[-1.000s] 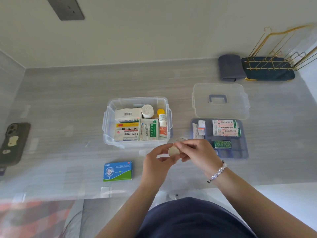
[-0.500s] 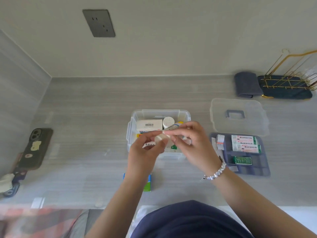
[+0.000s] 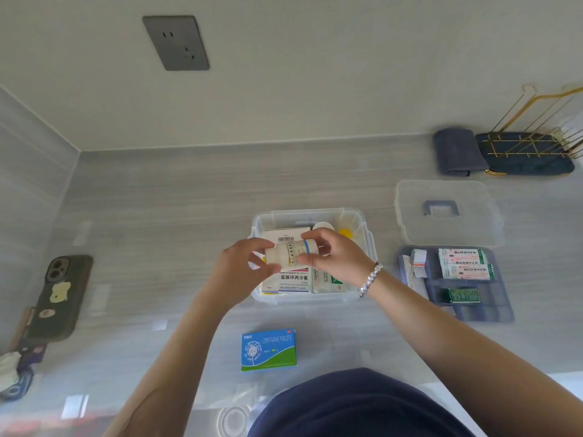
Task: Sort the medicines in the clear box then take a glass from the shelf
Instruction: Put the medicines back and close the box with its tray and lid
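Note:
A white medicine bottle [image 3: 291, 255] lies sideways above the clear box [image 3: 359, 216], held at both ends. My left hand [image 3: 241, 268] grips its cap end and my right hand [image 3: 337, 257] grips its base end. The clear box sits mid-counter and holds several white medicine cartons [image 3: 295, 280], a white round lid and a yellow-capped bottle [image 3: 345, 232]. A blue and green tablet carton [image 3: 268, 350] lies on the counter in front of the box. No glass or shelf is in view.
The box's clear lid [image 3: 448, 212] lies to the right, with a grey-blue divider tray [image 3: 473, 307] holding sachets and a green packet in front of it. A phone [image 3: 60, 298] lies at far left. A folded cloth [image 3: 454, 151] and gold wire rack [image 3: 533, 146] stand at back right.
Both hands have risen from the counter's front edge to above the clear box, carrying the bottle. The bottle now lies sideways with its label showing. The camera has tilted upward.

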{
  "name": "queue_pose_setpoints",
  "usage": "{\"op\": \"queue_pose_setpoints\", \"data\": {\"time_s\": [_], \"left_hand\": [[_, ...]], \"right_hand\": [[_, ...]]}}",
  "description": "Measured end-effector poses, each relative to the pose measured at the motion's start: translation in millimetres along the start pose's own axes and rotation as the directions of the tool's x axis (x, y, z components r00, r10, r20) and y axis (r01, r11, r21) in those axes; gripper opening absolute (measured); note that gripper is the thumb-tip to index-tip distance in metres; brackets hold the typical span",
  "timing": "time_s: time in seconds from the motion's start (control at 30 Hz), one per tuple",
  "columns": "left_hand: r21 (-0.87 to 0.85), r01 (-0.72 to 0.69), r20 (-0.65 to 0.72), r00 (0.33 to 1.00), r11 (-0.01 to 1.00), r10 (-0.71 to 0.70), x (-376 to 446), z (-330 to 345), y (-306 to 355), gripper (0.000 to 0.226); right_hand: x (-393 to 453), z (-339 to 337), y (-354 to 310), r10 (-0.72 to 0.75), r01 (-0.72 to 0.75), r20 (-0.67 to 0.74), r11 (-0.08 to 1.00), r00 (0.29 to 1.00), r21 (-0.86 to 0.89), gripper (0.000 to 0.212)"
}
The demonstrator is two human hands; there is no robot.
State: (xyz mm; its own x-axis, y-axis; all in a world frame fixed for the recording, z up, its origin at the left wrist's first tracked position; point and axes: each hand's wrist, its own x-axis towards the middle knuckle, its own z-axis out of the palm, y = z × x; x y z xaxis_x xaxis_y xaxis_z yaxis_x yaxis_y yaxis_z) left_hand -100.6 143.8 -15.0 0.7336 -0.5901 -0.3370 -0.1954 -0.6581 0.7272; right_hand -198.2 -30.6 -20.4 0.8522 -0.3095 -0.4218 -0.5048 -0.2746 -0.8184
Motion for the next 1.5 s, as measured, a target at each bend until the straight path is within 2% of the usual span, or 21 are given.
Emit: {"op": "queue_pose_setpoints", "data": {"time_s": [0.07,0.17,0.27,0.43,0.5,0.7,0.8,0.87,0.97,1.1,1.23,1.4,1.5], "left_hand": [[0.236,-0.045,-0.022,0.998,0.971,0.051,8,0,-6,0.039],[0.384,-0.105,0.011,0.994,0.917,0.110,21,3,-12,0.046],[0.600,-0.228,0.092,0.972,0.767,0.217,30,9,-16,0.044],[0.751,-0.238,0.109,0.964,0.616,0.241,38,15,-14,0.037],[0.763,-0.215,0.071,0.965,0.610,0.251,39,17,-14,0.031],[0.614,-0.205,-0.053,0.953,0.762,0.300,30,17,-17,0.030],[0.393,-0.181,-0.199,0.940,0.902,0.276,19,16,-9,0.023],[0.253,-0.184,-0.230,0.942,0.950,0.244,10,18,0,0.019],[0.038,-0.209,-0.213,0.954,0.977,0.212,-3,29,18,0.015],[-0.137,-0.136,-0.130,0.984,0.981,0.119,-15,58,48,0.017],[-0.197,-0.127,-0.042,0.992,0.972,0.121,-23,99,81,0.018],[-0.223,-0.089,0.084,0.990,0.971,0.110,-28,162,116,0.018],[-0.193,-0.029,0.141,0.988,0.981,0.057,-25,203,129,0.017]], "right_hand": [[9,9,5,0.027,-0.028,-0.013,0.997,1.000,-0.078,0.048],[17,21,15,0.057,-0.063,-0.045,0.985,0.997,-0.159,0.051],[20,32,21,0.049,-0.066,-0.091,0.981,0.995,-0.185,0.051],[26,43,26,-0.019,-0.036,-0.191,0.959,0.981,-0.282,0.045],[28,43,27,-0.022,-0.037,-0.211,0.961,0.977,-0.273,0.038],[22,37,26,-0.013,-0.042,-0.258,0.978,0.966,-0.205,0.040],[9,29,22,-0.039,-0.014,-0.300,0.985,0.953,-0.173,0.038],[-3,20,20,-0.056,0.015,-0.320,0.991,0.946,-0.130,0.034],[-23,5,21,-0.094,0.066,-0.365,0.994,0.926,-0.088,0.027],[-50,-21,36,-0.154,0.131,-0.431,0.988,0.889,-0.084,0.023],[-74,-49,64,-0.136,0.105,-0.492,0.990,0.860,-0.090,0.023],[-100,-94,113,-0.019,0.005,-0.545,1.000,0.838,-0.028,0.021],[-113,-121,150,0.064,-0.094,-0.544,0.995,0.836,-0.027,0.021]]}}
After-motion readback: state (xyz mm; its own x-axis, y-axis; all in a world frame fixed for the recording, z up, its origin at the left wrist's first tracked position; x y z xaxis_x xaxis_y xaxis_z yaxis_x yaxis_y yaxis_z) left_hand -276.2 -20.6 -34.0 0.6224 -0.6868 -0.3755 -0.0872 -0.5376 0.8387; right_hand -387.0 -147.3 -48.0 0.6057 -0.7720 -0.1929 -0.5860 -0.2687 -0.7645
